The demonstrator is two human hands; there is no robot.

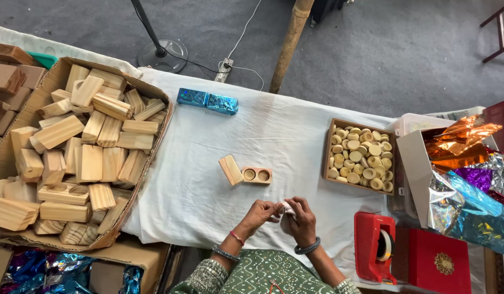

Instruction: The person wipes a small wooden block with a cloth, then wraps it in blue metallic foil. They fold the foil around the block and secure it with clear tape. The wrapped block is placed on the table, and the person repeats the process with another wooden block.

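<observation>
Both my hands meet near the front edge of the white cloth-covered table [197,179]. My left hand [261,212] and my right hand [300,216] pinch a small pale piece [288,207] between their fingertips; its kind is too small to tell. Just beyond them lie a plain wooden block [230,170] and a wooden block with two round holes [257,175], touching each other. Neither hand touches these blocks.
A large cardboard box [154,90] of wooden blocks fills the left. Two blue foil-wrapped blocks [207,100] lie at the far edge. A wooden tray [328,147] of round discs, a red tape dispenser [375,246], a red box [440,261] and shiny foil sheets [469,179] are at right.
</observation>
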